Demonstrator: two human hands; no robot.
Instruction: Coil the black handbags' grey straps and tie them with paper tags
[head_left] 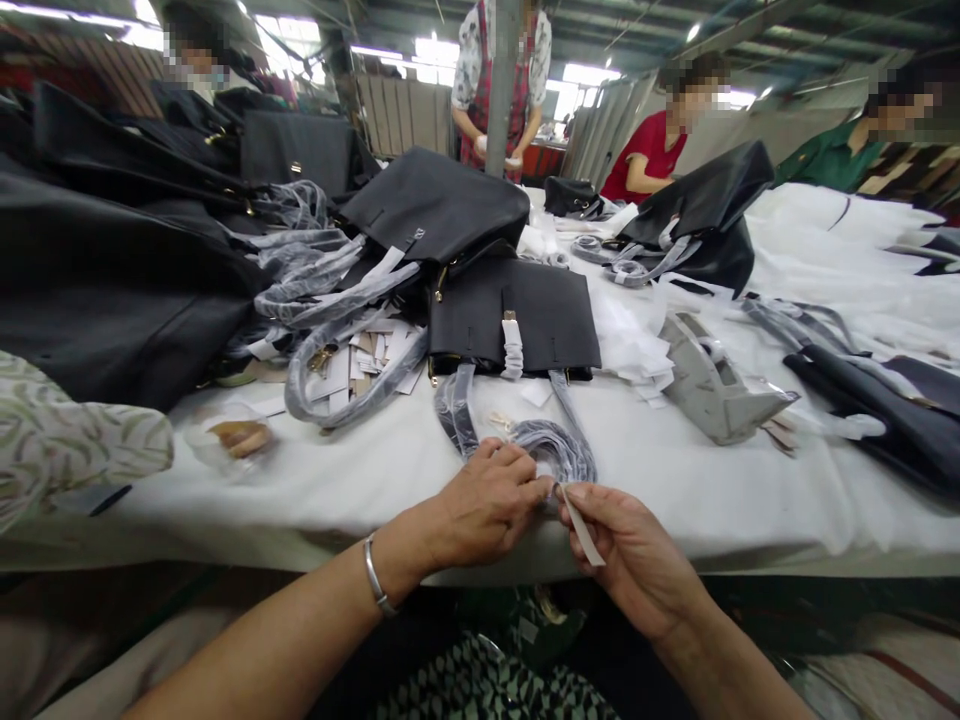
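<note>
A black handbag [555, 310] lies on the white-covered table in front of me, a white-wrapped clasp strap at its middle. Its handles, covered in clear plastic, reach toward me, and a plastic-wrapped coiled strap [574, 445] sits between them. My left hand [499, 495], a silver bangle on its wrist, is closed at the near side of that coil; what its fingers grip is partly hidden. Close beside it, my right hand [619, 540] pinches a narrow pale paper strip [581, 525], whose upper end meets the left fingertips.
A grey tape dispenser [716, 385] stands to the right. More black handbags [442, 200] are piled at the left and behind. Cut card pieces [367, 365] and a clear bag [232, 440] lie left. A patterned sleeve [82, 430] reaches in there. Several people work beyond the table.
</note>
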